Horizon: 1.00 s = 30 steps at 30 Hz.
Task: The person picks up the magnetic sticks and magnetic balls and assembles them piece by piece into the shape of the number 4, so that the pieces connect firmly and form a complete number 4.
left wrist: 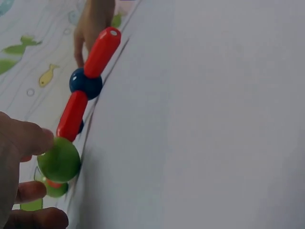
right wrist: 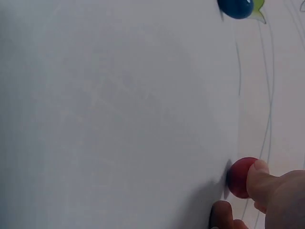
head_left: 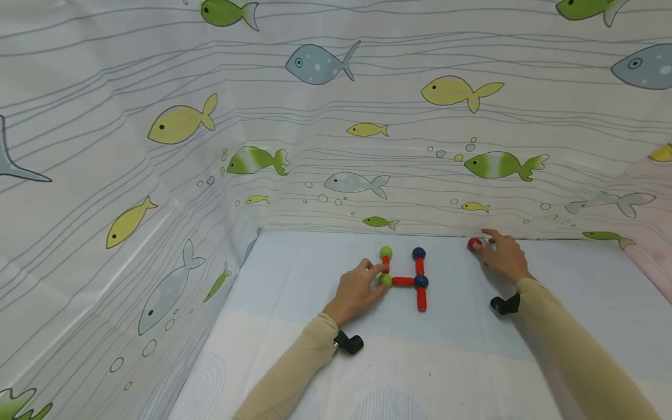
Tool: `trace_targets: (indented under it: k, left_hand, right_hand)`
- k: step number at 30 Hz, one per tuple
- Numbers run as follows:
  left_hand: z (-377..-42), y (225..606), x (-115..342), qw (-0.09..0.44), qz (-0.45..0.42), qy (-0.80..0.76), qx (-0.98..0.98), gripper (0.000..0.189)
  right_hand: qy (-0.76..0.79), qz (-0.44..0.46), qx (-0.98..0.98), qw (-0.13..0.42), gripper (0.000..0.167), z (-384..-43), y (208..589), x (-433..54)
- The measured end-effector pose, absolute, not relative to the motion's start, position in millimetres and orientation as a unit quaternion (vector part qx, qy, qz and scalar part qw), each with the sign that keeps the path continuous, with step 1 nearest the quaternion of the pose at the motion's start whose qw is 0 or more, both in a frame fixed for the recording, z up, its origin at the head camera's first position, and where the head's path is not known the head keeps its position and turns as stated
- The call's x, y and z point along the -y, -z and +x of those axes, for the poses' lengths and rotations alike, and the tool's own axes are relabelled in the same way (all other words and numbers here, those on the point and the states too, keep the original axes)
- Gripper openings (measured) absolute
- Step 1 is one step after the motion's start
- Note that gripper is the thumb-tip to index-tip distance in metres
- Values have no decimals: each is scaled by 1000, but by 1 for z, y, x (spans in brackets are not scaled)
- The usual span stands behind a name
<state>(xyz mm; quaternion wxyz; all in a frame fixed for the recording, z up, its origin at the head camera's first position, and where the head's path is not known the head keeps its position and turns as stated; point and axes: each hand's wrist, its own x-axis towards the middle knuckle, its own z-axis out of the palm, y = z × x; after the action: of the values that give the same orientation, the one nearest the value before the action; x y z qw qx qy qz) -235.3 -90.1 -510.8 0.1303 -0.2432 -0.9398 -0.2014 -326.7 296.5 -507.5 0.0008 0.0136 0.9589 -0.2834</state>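
Observation:
A ball-and-stick magnetic construction lies on the table, its red sticks (head_left: 403, 282) joined by green and blue balls. My left hand (head_left: 357, 291) holds its near green ball (left wrist: 59, 160) between thumb and fingers. A second green ball (head_left: 385, 252) tops the stick behind it. On the other side are a blue ball (head_left: 421, 282), another blue ball (head_left: 418, 253) farther back, and a red stick (head_left: 422, 299) pointing toward me. To the right, by the table's back edge, my right hand (head_left: 504, 256) has its thumb on a red ball (right wrist: 240, 177); its other fingers are partly hidden. A small red piece (head_left: 491, 240) shows beside them.
A fish-patterned sheet (head_left: 409, 134) rises behind the table and along the left. The pale tabletop (head_left: 378, 350) stretches toward me. Each wrist carries a small black camera, one on the left (head_left: 349, 342) and one on the right (head_left: 505, 304).

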Motion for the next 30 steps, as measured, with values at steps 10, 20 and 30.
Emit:
trace_targets:
  k: [10, 20, 30]
  left_hand:
    - [-236, 502, 66, 147, -275, 177, 933, 40]
    - [-240, 509, 70, 140, -273, 165, 937, 27]
    - [-242, 512, 73, 139, -280, 178, 933, 20]
  right_hand:
    - [273, -25, -961, 18, 58, -326, 506, -293]
    - [289, -67, -954, 29, 58, -305, 501, -290]
    - [304, -103, -946, 42, 53, -272, 508, -280]
